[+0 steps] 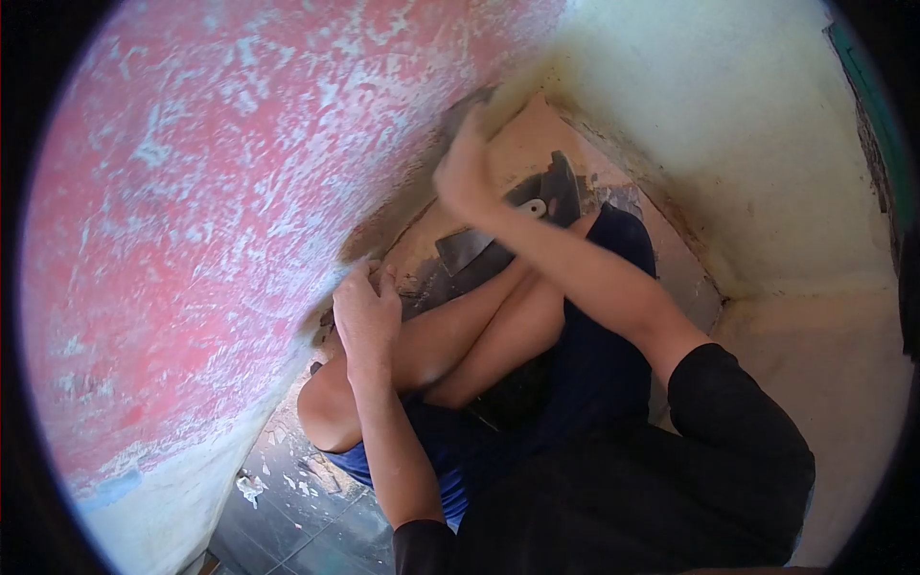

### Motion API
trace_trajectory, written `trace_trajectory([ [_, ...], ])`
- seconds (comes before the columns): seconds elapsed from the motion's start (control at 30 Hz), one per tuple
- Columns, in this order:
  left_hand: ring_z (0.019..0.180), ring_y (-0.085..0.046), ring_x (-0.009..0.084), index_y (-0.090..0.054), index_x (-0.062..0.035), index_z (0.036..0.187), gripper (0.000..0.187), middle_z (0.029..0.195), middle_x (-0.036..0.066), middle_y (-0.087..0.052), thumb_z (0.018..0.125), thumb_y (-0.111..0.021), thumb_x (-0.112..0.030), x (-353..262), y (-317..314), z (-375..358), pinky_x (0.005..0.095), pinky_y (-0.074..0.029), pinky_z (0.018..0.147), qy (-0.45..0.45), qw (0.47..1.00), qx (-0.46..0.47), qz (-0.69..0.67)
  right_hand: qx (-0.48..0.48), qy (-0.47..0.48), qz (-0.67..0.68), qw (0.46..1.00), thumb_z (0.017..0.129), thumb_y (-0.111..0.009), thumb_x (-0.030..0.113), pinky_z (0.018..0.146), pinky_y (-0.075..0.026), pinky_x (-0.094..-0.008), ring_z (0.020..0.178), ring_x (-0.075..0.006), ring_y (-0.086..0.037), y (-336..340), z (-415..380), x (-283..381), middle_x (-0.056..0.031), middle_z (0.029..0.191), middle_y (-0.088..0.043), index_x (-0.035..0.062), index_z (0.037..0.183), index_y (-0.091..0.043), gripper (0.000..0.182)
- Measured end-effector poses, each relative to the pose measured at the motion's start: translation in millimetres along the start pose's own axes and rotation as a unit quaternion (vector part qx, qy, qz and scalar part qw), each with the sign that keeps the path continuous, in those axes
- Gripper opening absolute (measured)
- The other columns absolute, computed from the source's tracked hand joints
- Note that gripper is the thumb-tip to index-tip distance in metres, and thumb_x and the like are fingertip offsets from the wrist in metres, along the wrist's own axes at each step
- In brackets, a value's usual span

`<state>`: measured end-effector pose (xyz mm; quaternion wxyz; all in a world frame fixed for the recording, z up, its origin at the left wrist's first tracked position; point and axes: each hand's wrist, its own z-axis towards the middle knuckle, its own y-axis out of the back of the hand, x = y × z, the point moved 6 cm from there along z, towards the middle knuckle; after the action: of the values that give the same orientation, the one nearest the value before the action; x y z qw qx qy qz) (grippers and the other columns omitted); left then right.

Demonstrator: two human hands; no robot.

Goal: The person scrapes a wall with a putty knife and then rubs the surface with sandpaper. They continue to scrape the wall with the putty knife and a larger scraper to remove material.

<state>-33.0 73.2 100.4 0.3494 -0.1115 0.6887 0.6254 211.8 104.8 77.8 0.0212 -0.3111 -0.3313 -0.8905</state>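
My left hand (367, 311) is beside the foot of the pink wall (201, 220). Its fingers are curled, and whatever they may hold is hidden. Farther along the wall, near the corner, my right hand (467, 177) is smeared by motion. Its fingers cannot be made out, nor can anything in them. The wall's pink coat is patchy, with white showing through, and its lower edge is brown and worn. On the floor below my right hand lies a dark object with a flat grey part (465, 249). A small whitish round piece (533, 207) shows beside it.
My crossed legs (479, 335) fill the space between my arms. A pale wall (709, 144) stands on the right, meeting the pink wall at the corner. White flakes (251, 486) litter the dark tiled floor (316, 532). A green edge (877, 115) borders the far right.
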Motion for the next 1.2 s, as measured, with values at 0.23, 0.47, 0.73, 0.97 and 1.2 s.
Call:
trace_trajectory([
  [0.23,0.086,-0.073,0.036,-0.071,0.0056,0.102,0.028,0.089,0.023,-0.073,0.09,-0.068,-0.02,10.5,2.5,-3.8,0.0406,-0.055,0.078,0.028,1.0,0.004,0.006,-0.032,-0.033,-0.043,0.998,0.081,-0.052,-0.004,0.112,-0.039,-0.0435,0.133,-0.0506,-0.044,-1.3,22.6,-33.2,-0.0472,0.142,-0.035,-0.0207,0.147,-0.011,0.08],
  [0.47,0.086,-0.072,0.0374,-0.071,0.0049,0.102,0.029,0.09,0.024,-0.073,0.09,-0.069,-0.021,5.0,8.2,-6.6,0.0433,-0.055,0.079,0.028,0.999,0.009,0.012,0.016,-0.276,0.12,0.954,0.079,-0.055,-0.005,0.122,-0.024,-0.0413,0.146,-0.0452,-0.026,25.8,63.9,-81.0,-0.0423,0.152,-0.023,-0.0164,0.151,-0.005,0.088],
  [0.73,0.088,-0.07,0.0397,-0.07,0.0054,0.102,0.027,0.089,0.024,-0.072,0.091,-0.067,-0.019,-4.1,-4.7,-3.2,0.0456,-0.053,0.08,0.024,0.999,0.031,0.008,0.049,-0.009,0.016,0.999,0.076,-0.052,-0.011,0.123,-0.018,-0.045,0.144,-0.055,-0.017,-11.8,-5.0,-9.4,-0.0466,0.152,-0.005,-0.0229,0.146,0.0,0.088],
  [0.97,0.089,-0.07,0.0388,-0.07,0.005,0.104,0.028,0.091,0.024,-0.072,0.092,-0.066,-0.02,-2.6,1.9,-7.9,0.0453,-0.053,0.081,0.026,0.999,0.026,-0.008,0.029,-0.091,0.043,0.994,0.079,-0.051,-0.007,0.116,-0.029,-0.0494,0.133,-0.0543,-0.036,-8.9,32.7,-57.8,-0.0498,0.139,-0.029,-0.0276,0.143,-0.001,0.083],
  [1.2,0.089,-0.07,0.0375,-0.069,0.0057,0.109,0.032,0.095,0.023,-0.072,0.088,-0.071,-0.019,-6.9,-5.6,-5.1,0.0453,-0.053,0.084,0.01,0.998,0.053,-0.037,0.224,-0.209,0.113,0.945,0.078,-0.063,0.003,0.086,-0.051,-0.0486,0.097,-0.0411,-0.064,11.9,-23.3,-13.3,-0.0287,0.103,-0.062,-0.0154,0.121,-0.042,0.051],
])
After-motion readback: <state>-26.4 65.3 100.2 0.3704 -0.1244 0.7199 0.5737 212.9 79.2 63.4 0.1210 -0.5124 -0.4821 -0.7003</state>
